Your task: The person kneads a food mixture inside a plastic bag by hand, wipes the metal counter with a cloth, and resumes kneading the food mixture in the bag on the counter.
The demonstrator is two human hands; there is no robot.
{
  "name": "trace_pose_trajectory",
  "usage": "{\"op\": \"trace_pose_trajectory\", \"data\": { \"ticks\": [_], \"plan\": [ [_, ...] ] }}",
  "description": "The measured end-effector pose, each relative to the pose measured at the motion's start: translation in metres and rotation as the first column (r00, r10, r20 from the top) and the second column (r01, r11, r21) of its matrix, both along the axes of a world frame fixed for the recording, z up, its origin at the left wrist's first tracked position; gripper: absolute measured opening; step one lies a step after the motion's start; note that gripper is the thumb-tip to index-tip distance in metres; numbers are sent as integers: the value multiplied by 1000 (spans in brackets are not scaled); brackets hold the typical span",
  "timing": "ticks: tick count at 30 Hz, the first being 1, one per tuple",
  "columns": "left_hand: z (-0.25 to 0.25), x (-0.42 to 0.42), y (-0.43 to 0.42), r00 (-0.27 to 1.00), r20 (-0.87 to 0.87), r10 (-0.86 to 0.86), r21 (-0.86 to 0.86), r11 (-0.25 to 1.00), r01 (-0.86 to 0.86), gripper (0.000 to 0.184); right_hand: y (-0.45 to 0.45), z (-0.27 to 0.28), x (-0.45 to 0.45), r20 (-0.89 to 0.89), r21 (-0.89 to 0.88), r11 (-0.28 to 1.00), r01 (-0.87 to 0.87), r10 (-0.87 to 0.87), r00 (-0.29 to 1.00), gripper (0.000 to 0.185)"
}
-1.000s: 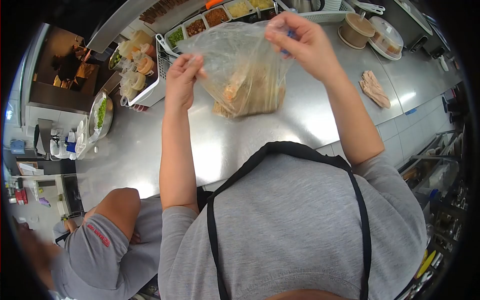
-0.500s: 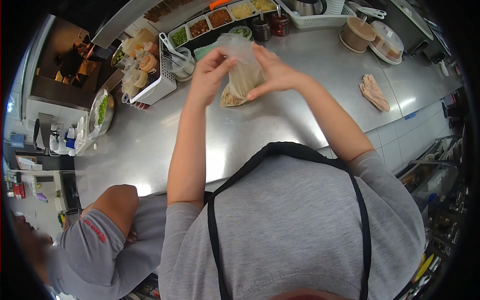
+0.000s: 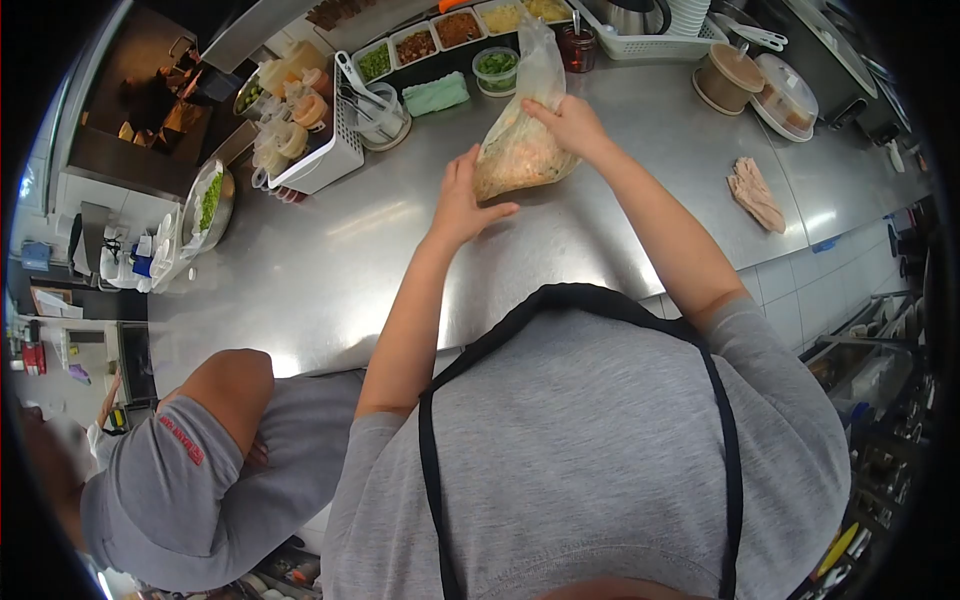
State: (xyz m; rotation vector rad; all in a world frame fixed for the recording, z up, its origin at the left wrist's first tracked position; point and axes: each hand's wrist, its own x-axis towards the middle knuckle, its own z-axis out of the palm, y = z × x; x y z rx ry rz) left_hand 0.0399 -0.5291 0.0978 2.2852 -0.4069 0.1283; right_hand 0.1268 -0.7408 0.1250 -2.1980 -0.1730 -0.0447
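A clear plastic bag (image 3: 522,150) of pale, orange-flecked food is tilted over the steel counter (image 3: 330,260), its gathered neck pointing up and away. My right hand (image 3: 566,126) grips the bag just below the neck, thumb and fingers wrapped round the plastic. Beside the bag's lower left side is my left hand (image 3: 466,203), its fingers raised along the plastic and its thumb stretched out to the right. Whether those fingertips press on the bag is hard to see.
Behind the bag stand a tub of chopped greens (image 3: 495,68), a folded green cloth (image 3: 436,93) and a red jar (image 3: 578,48). A white basket of bottles (image 3: 325,160) is at left, a crumpled cloth (image 3: 756,195) at right. A co-worker (image 3: 200,470) stands at my left.
The bag has swung right and tilted, with its filled bottom showing wider. My right hand has closed round its neck; my left hand has let go of the top and dropped to its lower side.
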Motion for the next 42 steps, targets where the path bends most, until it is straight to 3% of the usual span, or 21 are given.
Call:
{"op": "trace_pose_trajectory", "data": {
  "ticks": [1, 3, 7, 9, 10, 12, 13, 15, 18, 19, 21, 25, 27, 28, 31, 34, 36, 42],
  "plan": [
    [3, -1, -8, 1000, -3, 5, -1, 1000, -5, 100, 0, 0, 7, -3, -1, 1000, -5, 5, 1000, 58],
    [10, -1, -23, 957, 276, 91, 313, 933, -179, 100, -2, 2, 17, -64, -61, 998, -23, 19, 998, 63],
    [16, 18, -42, 954, 297, 26, 265, 958, -109, 91, 1, 22, 11, -153, -129, 985, -114, 94, 984, 66],
    [11, 30, -44, 981, 195, -11, 282, 958, -46, 72, 0, 10, 14, -75, 74, 985, -156, 162, 984, 68],
    [10, 36, -44, 981, 193, -18, 282, 959, -38, 72, -4, 11, 11, -77, 75, 986, -149, 154, 985, 68],
    [9, 45, -37, 980, 196, 29, 200, 977, -69, 54, -11, 11, 1, 14, 178, 967, -182, 182, 983, 76],
    [14, 47, -35, 981, 194, 27, 199, 978, -66, 54, -13, 7, -2, 12, 178, 968, -179, 180, 984, 76],
    [25, 51, -30, 999, 51, -6, 212, 977, -5, 42, -15, 1, -7, 292, 128, 958, -258, 212, 933, 91],
    [19, 59, -27, 999, 36, 9, 241, 970, -17, 38, -12, 11, -23, 425, -2, 940, -341, 309, 851, 87],
    [16, 60, -27, 999, 33, 8, 240, 971, -15, 38, -10, 13, -27, 421, -2, 941, -340, 309, 853, 87],
    [10, 60, -28, 998, 66, 16, 276, 961, -34, 37, -3, 14, -32, 328, -408, 875, -259, 405, 853, 72],
    [12, 53, -24, 1000, 16, -9, 215, 977, 6, 42, 1, 17, -23, 225, -399, 880, -258, 367, 903, 60],
    [14, 38, -22, 986, 167, -15, 25, 1000, 11, 54, -3, 16, -17, 212, -385, 875, -292, 392, 895, 50],
    [11, 33, -18, 986, 166, -18, 26, 1000, 14, 54, -3, 18, -17, 212, -384, 877, -289, 389, 896, 50],
    [3, 24, -7, 999, 40, 15, 133, 991, -20, 57, -2, 23, -18, 179, -400, 871, -286, 381, 907, 47],
    [-4, 24, -6, 991, 132, 32, 110, 993, -47, 52, 5, 25, -15, 124, -485, 824, -293, 396, 910, 45],
    [-7, 29, -4, 977, 211, -28, 260, 965, -29, 48, 7, 27, -14, 101, -577, 760, -300, 431, 897, 45],
    [-6, 27, -13, 949, 315, -2, 335, 936, -109, 46, 11, 25, -17, 156, -621, 739, -262, 444, 882, 43]
  ]
}}
